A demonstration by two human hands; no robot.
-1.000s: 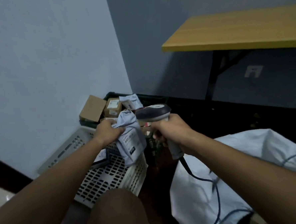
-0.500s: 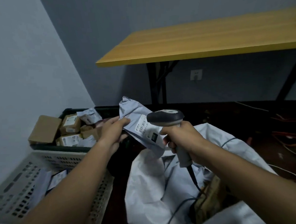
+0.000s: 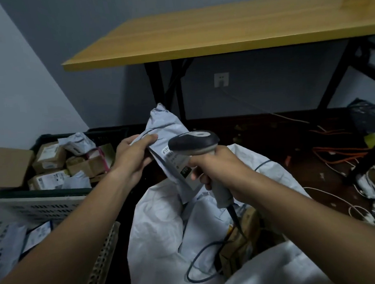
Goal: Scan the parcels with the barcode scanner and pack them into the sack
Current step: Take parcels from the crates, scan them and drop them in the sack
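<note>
A grey mailer parcel is held by its upper part in the left hand, thumb on top and fingers curled beneath, so that its labelled lower end hangs just above the open mouth of the white sack on the floor. The barcode scanner is gripped by its handle in the right hand, with the head held close over the parcel's label; its cable is seen trailing down into the sack. Compared with a second ago, the parcel has been carried away from the white slotted basket at the lower left and brought over the sack, and the label has been turned towards the scanner. From this it is judged that the scan is being made or has just been made, and that the parcel is about to be dropped in; whether the code has registered cannot be told. Many parcels are left unscanned in the dark crate against the wall, so the task is judged to be far from done. Boxes are visible inside the sack. A yellow bench stands behind, carrying nothing of the task.
</note>
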